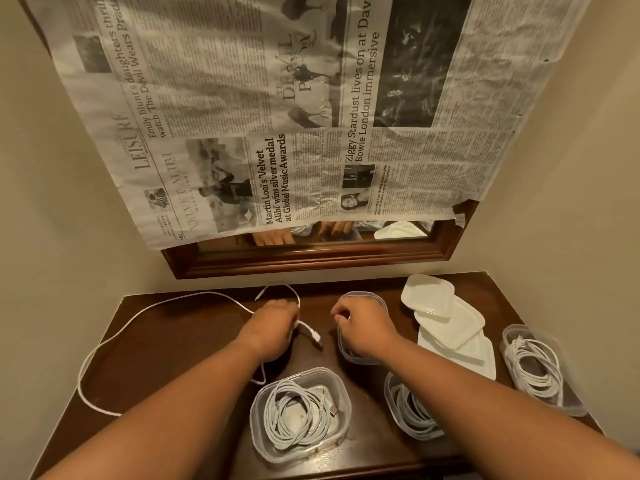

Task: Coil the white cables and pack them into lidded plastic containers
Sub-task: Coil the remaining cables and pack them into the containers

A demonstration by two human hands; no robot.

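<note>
**Step in hand (judged): coiling the last loose cable.** The left hand (273, 327) grips the white cable (138, 315) near its plug; the rest trails across the dark wooden worktop (180, 344). The right hand (363, 329) hovers curled over an empty container (346, 353), and what its grip holds cannot be told. The next move calls for even, untangled loops. Filled containers (263, 410) and lids (446, 320) lie alongside, below a newspaper-covered mirror (311, 263).

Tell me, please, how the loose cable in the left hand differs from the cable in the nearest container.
The loose cable trails uncoiled across the table; the packed cable is wound in loops. The left hand grips the loose cable; the packed cable lies untouched in the nearest container. Both are white.
</note>
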